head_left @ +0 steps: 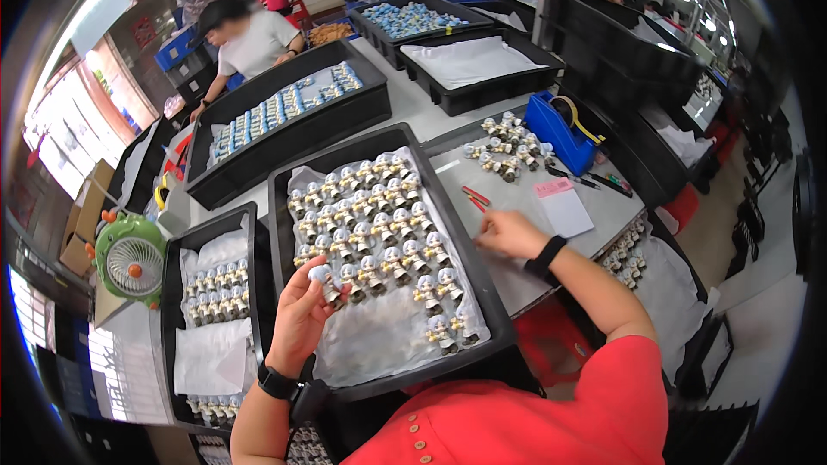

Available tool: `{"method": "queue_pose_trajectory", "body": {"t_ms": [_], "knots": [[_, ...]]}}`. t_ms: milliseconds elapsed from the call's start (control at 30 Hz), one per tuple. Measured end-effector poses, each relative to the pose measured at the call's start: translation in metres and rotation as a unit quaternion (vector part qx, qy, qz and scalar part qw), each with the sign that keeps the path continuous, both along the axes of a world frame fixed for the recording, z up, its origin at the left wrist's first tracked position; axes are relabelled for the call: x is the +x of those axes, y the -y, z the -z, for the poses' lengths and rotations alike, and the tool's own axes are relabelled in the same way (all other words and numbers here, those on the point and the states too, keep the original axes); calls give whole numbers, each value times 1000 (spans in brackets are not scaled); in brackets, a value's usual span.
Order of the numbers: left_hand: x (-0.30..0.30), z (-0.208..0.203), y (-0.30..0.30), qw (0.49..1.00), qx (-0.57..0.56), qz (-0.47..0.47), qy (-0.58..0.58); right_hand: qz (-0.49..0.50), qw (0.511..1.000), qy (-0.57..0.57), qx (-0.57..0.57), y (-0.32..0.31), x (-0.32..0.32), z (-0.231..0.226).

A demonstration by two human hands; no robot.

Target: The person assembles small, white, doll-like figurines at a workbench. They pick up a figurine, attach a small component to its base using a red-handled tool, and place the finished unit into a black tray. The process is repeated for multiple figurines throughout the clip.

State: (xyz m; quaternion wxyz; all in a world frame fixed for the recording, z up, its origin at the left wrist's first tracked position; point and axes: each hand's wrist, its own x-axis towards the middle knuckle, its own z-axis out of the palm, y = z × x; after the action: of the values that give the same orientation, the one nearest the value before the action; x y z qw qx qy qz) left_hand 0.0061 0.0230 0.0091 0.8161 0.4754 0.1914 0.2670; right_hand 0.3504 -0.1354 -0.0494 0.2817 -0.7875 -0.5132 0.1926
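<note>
My left hand (297,314) pinches a small figurine (327,282) with pale blue hair, a white top and a dark base. It holds the figurine over the black tray (504,327), which has a white liner and rows of similar figurines (363,237). On the grey worktable my right hand (508,234) rests just beyond the tray's right rim. Its fingers are drawn together; anything in them is hidden. Two thin red-and-green sticks (475,198), perhaps pens, lie beside that hand. Farther back on the table stands a loose cluster of figurines (504,151).
A blue tape dispenser (560,133), white paper pad (567,209) and dark pens (610,184) lie at the right. Left stand a green fan (129,258) and another figurine tray (168,327). Beyond are more black trays (375,108) and a co-worker in white (250,47).
</note>
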Motion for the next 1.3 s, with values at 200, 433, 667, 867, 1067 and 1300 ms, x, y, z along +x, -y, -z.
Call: {"method": "queue_pose_trajectory", "body": {"t_ms": [200,433,667,867,1067,1300], "knots": [[-1,-7,3,1000,15,-22,-14,-48,995,85,-27,-16,-20,15],[0,-5,3,1000,11,-21,-15,-17,988,129,-79,-8,4,1],[-5,-5,6,999,8,-34,-1,-72,992,88,-61,-47,13,21],[0,-2,0,1000,-9,-4,28,94,982,-157,45,-48,38,-10],[-3,3,-3,997,-17,-43,56,-88,918,-344,177,-62,-74,-116],[-6,7,-7,995,-32,-56,77,-240,946,-204,80,-91,-162,-114]]}}
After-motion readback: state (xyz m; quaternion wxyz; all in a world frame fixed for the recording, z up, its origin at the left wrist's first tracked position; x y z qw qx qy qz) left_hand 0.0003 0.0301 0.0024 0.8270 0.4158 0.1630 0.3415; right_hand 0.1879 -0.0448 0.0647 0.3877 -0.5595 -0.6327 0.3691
